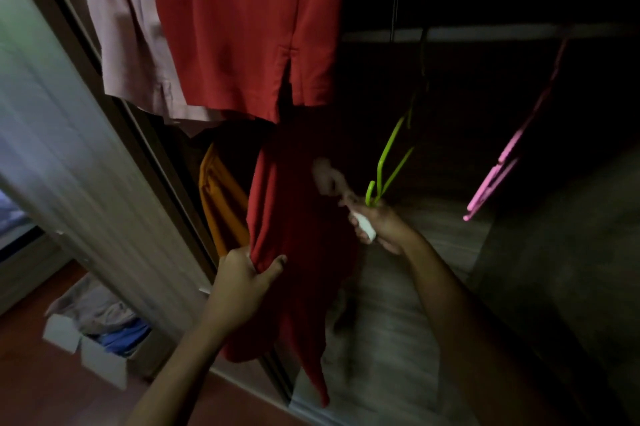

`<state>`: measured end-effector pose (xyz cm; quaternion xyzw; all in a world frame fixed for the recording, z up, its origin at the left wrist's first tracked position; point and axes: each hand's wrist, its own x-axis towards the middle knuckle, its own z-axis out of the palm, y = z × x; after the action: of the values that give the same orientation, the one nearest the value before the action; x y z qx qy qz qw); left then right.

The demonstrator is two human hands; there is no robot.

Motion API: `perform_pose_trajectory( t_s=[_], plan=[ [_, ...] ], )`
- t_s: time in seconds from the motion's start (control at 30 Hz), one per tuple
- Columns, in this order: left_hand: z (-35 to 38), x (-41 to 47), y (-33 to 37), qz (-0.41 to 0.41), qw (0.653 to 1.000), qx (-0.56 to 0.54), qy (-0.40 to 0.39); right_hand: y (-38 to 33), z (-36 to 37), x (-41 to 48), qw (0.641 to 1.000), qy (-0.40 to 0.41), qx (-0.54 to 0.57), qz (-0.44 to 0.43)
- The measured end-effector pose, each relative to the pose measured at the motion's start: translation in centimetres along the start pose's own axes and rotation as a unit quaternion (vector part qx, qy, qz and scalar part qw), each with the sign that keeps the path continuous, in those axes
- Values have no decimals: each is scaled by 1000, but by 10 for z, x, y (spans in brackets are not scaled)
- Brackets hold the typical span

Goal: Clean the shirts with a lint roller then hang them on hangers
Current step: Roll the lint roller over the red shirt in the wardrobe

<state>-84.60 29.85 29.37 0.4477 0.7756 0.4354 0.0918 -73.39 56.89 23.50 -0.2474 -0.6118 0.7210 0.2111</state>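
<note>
Left hand (247, 278): fingers curled tight, bunching a fold of the red shirt (294, 252) near its lower left edge, pulling it taut. Right hand (384, 226): fingers wrapped around the white handle of the lint roller (332, 183); the roller head sits against the shirt front, blurred, so I can't tell how much of it is in contact. The same hand looks to have the hook end of the green hanger (391, 162) caught at its knuckles; can't tell if that is gripped or just touching. The shirt hangs in the open wardrobe, draping down below a second red garment (242, 20) slung over the top edge beside a pale pink one (128, 27). Handling, my read: fabric is light, soft and limp, with no stiffness of its own, so it will fold away from the roller unless tensioned. The left-hand pinch at the hem is the right hold; take it at the shoulders or collar for hanging. Not fragile and not slippery, but it bunches easily. Looks: solid red, matte, creased where gripped, with a tail trailing down toward the wardrobe floor. Lighting is dim, so lint isn't visible. A pink hanger (502, 155) hangs well to the right, an orange garment (221, 197) sits behind on the left, and a box of folded clothes (100, 332) is on the floor.
</note>
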Motion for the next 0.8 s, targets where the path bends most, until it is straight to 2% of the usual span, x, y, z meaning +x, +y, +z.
perform_pose_trajectory(
  t_s=[0.07,0.13,0.2,0.27,0.37,0.5,0.57,0.63,0.7,0.8],
  plan=[
    [-1,3,-2,17,1000,17,15,14,4,-13,984,-148,-82,64],
    [-3,5,-5,28,999,30,11,26,7,-22,943,-260,-173,116],
    [-5,4,-7,29,999,32,-2,31,9,-24,929,-283,-206,122],
    [-6,2,-6,20,999,30,1,30,9,-22,960,-211,-151,105],
    [-7,1,-4,4,1000,17,13,21,3,-9,998,-18,-15,59],
    [-5,0,-3,18,1000,17,12,26,-2,16,970,232,60,37],
    [-4,-1,-3,24,1000,11,14,42,3,21,966,250,40,51],
    [-5,0,-4,16,1000,4,20,67,13,17,982,170,3,81],
    [-7,2,-6,10,1000,9,26,94,24,1,989,40,-35,135],
    [-9,4,-9,18,998,39,41,119,35,-34,957,-159,-146,192]
  ],
)
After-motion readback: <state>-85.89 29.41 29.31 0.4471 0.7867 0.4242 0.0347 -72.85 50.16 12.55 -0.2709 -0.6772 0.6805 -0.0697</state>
